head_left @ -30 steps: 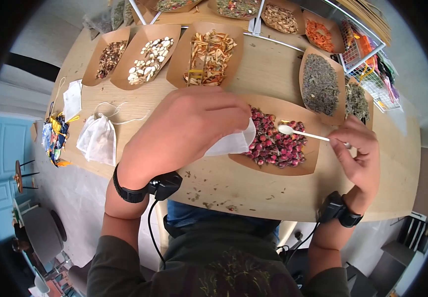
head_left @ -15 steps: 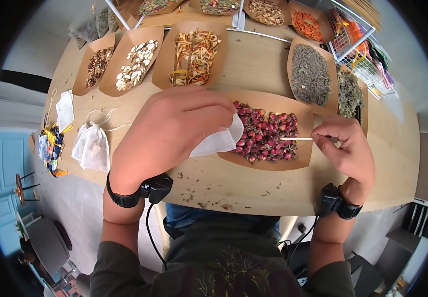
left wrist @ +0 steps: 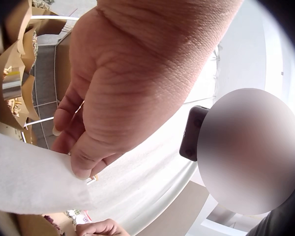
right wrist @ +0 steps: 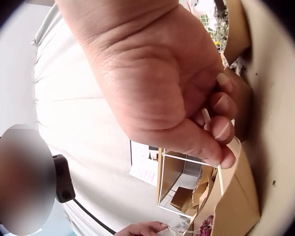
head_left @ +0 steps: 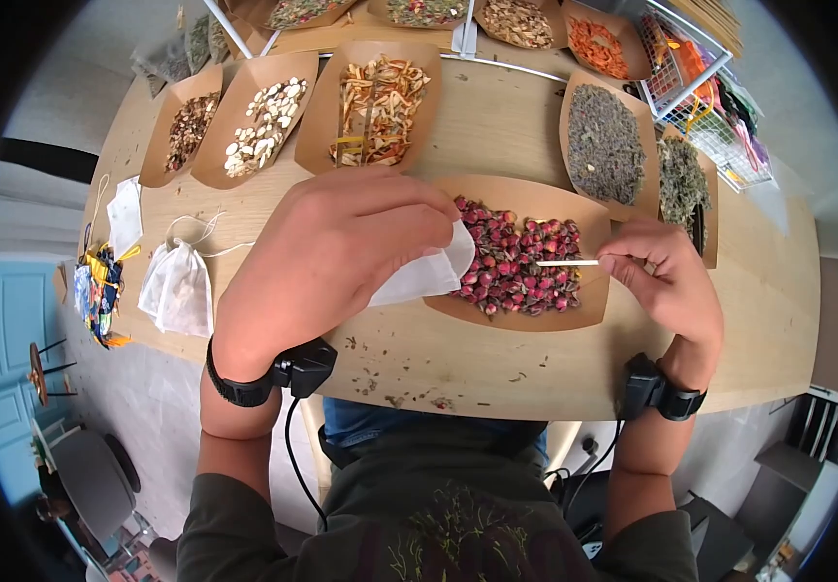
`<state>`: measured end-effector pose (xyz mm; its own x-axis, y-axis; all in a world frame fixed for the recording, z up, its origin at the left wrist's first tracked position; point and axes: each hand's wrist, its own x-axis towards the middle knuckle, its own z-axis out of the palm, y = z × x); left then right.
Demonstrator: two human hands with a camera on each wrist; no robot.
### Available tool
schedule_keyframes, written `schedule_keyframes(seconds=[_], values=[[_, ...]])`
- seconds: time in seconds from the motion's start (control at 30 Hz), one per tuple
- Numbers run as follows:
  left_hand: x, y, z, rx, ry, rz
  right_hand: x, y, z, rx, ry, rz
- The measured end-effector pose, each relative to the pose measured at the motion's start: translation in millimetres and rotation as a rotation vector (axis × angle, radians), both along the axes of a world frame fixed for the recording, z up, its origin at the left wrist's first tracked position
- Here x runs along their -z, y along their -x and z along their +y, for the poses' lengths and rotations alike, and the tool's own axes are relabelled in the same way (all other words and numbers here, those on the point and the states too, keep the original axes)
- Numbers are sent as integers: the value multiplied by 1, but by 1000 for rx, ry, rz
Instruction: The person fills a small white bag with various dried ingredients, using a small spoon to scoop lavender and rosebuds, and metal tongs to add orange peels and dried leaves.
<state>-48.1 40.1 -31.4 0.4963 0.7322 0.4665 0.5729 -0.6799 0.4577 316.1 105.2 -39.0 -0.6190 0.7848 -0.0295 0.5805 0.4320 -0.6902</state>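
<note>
In the head view the left hand [head_left: 341, 247] pinches a white mesh pouch [head_left: 417, 278] beside the left end of a brown paper tray [head_left: 589, 308] of dried rosebuds [head_left: 516, 254]. From the right, the right hand [head_left: 666, 281] pinches the handle of a white spoon [head_left: 566, 263]; its bowl is hidden among the buds. The left wrist view has the pouch [left wrist: 34, 177] hanging from the thumb and fingertips of the left hand [left wrist: 123, 93]. Thumb and forefinger of the right hand [right wrist: 157, 88] meet on the thin handle in the right wrist view.
Paper trays of white slices [head_left: 266, 126], orange-brown strips with tongs [head_left: 380, 107] and grey-green herbs [head_left: 605, 145] stand behind. A filled drawstring pouch [head_left: 178, 286] and patterned sachets [head_left: 99, 291] lie at the left. A wire basket [head_left: 720, 136] stands at the back right.
The spoon's bowl, visible above the buds a second ago, has gone down among them as the right hand moved slightly left. The left hand keeps its grip on the pouch.
</note>
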Motion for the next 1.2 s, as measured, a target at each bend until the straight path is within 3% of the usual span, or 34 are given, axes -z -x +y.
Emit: schedule_keyframes(seconds=[0.53,0.7,0.8,0.9,1.1,1.2], values=[[1,2,2,27,-16,-36,2,5,-1,24,52,212],[5,2,1,18,-13,-36,-1,31,-11,29,39,358],[5,2,2,23,-10,-29,-6,55,-20,-47,-239,288],[3,2,3,26,-15,-11,-10,48,-16,-53,-313,308],[2,1,3,25,-17,-6,-9,-1,-2,153,-312,95],[1,1,3,23,-16,-2,-4,-5,-3,142,-235,46]])
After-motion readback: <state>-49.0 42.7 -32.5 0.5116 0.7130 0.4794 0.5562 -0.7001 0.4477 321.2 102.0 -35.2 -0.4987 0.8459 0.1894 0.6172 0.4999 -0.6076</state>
